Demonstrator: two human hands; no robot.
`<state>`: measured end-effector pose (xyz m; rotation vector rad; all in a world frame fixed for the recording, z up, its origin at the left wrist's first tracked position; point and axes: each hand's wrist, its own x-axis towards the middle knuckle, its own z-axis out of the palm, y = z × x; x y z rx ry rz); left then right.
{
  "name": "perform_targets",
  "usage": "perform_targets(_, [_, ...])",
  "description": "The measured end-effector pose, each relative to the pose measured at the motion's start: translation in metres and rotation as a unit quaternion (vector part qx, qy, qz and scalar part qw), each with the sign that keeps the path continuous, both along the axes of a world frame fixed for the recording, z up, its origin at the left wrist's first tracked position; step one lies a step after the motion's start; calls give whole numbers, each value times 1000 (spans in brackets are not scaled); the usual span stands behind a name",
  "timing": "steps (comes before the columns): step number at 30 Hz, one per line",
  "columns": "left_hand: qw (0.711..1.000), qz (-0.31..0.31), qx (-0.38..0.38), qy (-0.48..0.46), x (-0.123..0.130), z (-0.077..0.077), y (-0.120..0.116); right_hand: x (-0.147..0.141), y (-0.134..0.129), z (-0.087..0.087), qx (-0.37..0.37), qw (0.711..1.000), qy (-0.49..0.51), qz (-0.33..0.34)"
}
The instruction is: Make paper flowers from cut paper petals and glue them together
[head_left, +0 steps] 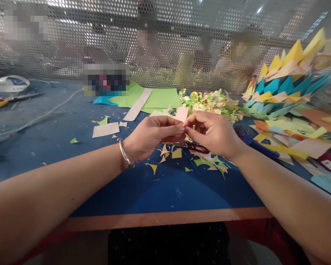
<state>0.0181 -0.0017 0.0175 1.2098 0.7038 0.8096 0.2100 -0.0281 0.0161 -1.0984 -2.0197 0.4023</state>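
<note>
My left hand (151, 134), with a silver bangle (124, 152) at its wrist, meets my right hand (216, 132) fingertip to fingertip over the table. Both are closed in a pinch, and whatever sits between the fingers is too small and covered to name. Just behind the fingertips shows a pale pink piece of paper (182, 113); I cannot tell whether it is held or lies on the table. Beneath the hands are paper scraps (177, 153), a thin blue stick (191, 162) and scissors with dark red handles (200, 148), partly hidden by my right hand.
Behind lie green sheets (162, 97), a pale strip (138, 104) and a heap of small paper flowers (209, 101). At right are folded-paper layers (278, 84), loose strips (300, 145) and a dark blue tool (260, 147). Scissors (13, 98) and white ribbon (13, 84) lie left. A perforated screen (171, 48) stands behind.
</note>
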Motion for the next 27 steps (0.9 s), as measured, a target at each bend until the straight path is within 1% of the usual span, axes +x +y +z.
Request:
perform_targets(3, [999, 19, 42, 17, 0, -3, -1, -1, 0, -1, -24, 1000, 16, -7])
perform_targets(11, [988, 57, 134, 50, 1, -7, 1, -2, 3, -5, -46, 998, 38, -16])
perform_targets(19, [977, 73, 181, 90, 2, -7, 3, -2, 3, -4, -46, 998, 36, -12])
perform_targets(27, [971, 77, 200, 101, 2, -6, 3, -1, 4, -3, -27, 999, 26, -11])
